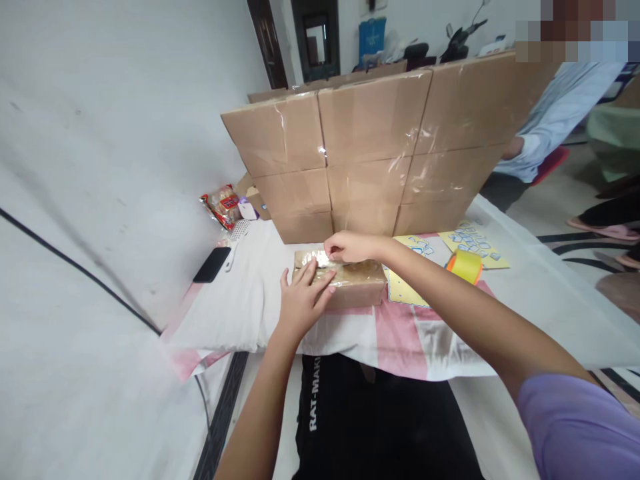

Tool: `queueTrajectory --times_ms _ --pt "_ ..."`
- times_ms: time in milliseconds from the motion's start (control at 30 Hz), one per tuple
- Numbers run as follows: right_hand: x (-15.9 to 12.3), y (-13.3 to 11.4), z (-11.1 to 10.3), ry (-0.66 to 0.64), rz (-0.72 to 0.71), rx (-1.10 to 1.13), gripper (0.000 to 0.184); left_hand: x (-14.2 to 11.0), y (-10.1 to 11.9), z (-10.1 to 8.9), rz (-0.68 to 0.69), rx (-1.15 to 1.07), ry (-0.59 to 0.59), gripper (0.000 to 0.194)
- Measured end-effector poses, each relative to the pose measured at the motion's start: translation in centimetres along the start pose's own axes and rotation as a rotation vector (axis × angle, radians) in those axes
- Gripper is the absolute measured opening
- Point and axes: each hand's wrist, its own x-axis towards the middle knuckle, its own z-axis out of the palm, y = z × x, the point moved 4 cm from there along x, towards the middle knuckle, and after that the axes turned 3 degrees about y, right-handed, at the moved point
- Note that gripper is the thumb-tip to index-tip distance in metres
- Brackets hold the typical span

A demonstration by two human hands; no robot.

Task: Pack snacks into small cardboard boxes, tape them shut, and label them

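Note:
A small brown cardboard box [357,287] wrapped in clear tape lies on a cloth-covered low table [440,333] in front of me. My left hand [303,297] lies flat on the box's left end, fingers stretched out and pressing its top. My right hand [350,247] reaches over the box's far edge with its fingers curled and pinched on the shiny tape there. A roll of yellow tape [465,265] sits to the right of the box, apart from both hands.
A wall of stacked, taped cardboard boxes [370,147] stands right behind the small box. A black phone [212,265] and a snack packet [223,205] lie at the left. Yellow printed sheets [473,243] lie at the right. Another person [550,120] sits at the far right.

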Motion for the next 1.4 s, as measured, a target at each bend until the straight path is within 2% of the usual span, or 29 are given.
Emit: queueTrajectory --times_ms 100,300,433,500,600,667,733,800,867,933,1033,1200,1300,1400 --pt "0.1 0.3 0.4 0.011 -0.03 -0.031 0.013 0.0 0.1 0.0 0.01 0.004 0.024 0.036" --pt "-0.1 1.1 0.9 0.134 -0.088 -0.116 0.005 0.1 0.2 0.1 0.015 -0.002 0.046 0.035" --pt "-0.2 1.5 -0.3 0.245 0.068 -0.197 0.051 -0.1 0.3 -0.2 0.009 0.0 0.039 0.034" --pt "-0.2 1.7 -0.9 0.281 0.134 -0.215 0.06 -0.2 0.8 -0.4 0.008 0.011 0.037 0.035" --pt "-0.6 2.6 -1.2 0.36 0.142 -0.158 0.057 0.0 2.1 -0.5 0.048 0.012 0.044 0.038" --pt "-1.7 4.1 -1.5 0.48 0.171 -0.131 0.052 0.2 3.2 -0.3 0.091 -0.017 0.057 0.041" --pt "-3.7 6.5 -1.9 0.588 0.303 -0.164 0.044 0.4 4.0 0.1 0.12 -0.047 0.077 0.042" --pt "-6.4 9.3 -2.3 0.614 0.482 -0.222 0.035 0.5 4.2 0.6 0.135 -0.065 0.103 0.041" --pt "-9.1 11.8 -2.3 0.554 0.612 -0.26 0.028 0.5 4.1 0.9 0.146 -0.073 0.127 0.038" --pt "-11.3 13.7 -1.7 0.451 0.683 -0.285 0.024 0.4 3.9 1.0 0.15 -0.076 0.144 0.035" --pt "-13.0 15.2 0.1 0.265 0.739 -0.317 0.025 0.2 3.8 0.9 0.144 -0.07 0.165 0.033" --pt "-13.2 15.5 2.5 0.027 0.756 -0.362 0.04 0.0 3.8 0.8 0.15 -0.048 0.188 0.034" --pt "-13.3 15.3 2.5 -0.036 0.764 -0.389 0.047 0.0 3.8 0.7 0.164 -0.038 0.184 0.034" --pt "-13.4 14.8 2.2 -0.078 0.77 -0.417 0.043 0.0 3.9 0.6 0.17 -0.035 0.183 0.034"
